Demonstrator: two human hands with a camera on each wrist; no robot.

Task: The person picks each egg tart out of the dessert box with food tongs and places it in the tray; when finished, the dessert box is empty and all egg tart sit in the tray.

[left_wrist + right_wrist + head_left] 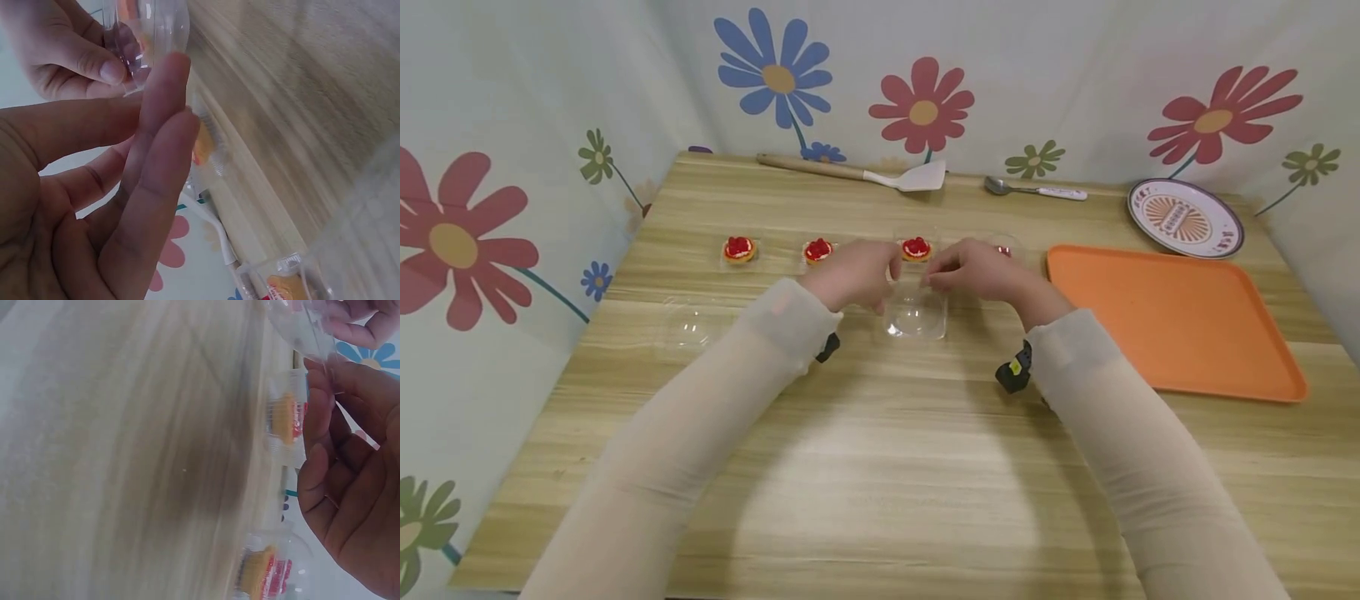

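Both hands hold a clear plastic lid (916, 317) above the table, in front of the row of small red-topped fruit tarts. My left hand (863, 271) pinches its left side between thumb and fingers. Across from it, my right hand (976, 268) pinches the rim, with thumb and forefinger meeting in the right wrist view. Just beyond the lid, a tart (916, 248) sits in a clear plastic base. Left of it is another tart (817, 250), partly behind the left hand. A domed clear box (294, 565) holds a tart near the right hand.
A further tart (740, 250) stands at the row's left end. Nearer lies another clear plastic lid (691, 327). An orange tray (1180, 321) occupies the right, with a patterned plate (1186, 218) behind it. A spatula (917, 177) and a spoon (1037, 190) lie along the back.
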